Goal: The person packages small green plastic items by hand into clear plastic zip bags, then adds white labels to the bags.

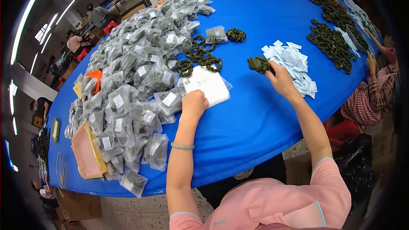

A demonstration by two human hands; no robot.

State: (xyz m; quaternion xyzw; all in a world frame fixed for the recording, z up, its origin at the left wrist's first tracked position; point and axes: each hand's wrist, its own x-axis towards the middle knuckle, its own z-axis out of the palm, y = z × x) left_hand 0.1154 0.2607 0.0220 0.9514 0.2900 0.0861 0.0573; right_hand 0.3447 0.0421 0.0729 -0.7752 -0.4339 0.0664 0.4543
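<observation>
In the head view, the right hand (281,79) holds a dark green scrunchie bundle (258,64) above the blue-covered counter (238,132), its fingers closed around the bundle's near end. The left hand (194,102), below a bangle (182,146) on the forearm, is curled against the lower left edge of a stack of flat white plastic bags (208,86); whether its fingers grip a bag, I cannot tell.

Just beyond the stack, and partly over its top edge, lie several loose green scrunchies (199,55). Past them, a filled clear bag (216,35) sits just beside a bunched green scrunchie (236,35). A large heap of filled clear bags (140,68), many showing white labels, spreads over the left side, with an orange tool-like object (94,80) and a pink and yellow tray (87,151) among and beside them.

To the right of the held bundle is a pile of printed white slips (292,66); farther right lies a pile of dark green scrunchies (331,44), near a seated person in a checked garment (366,98).
</observation>
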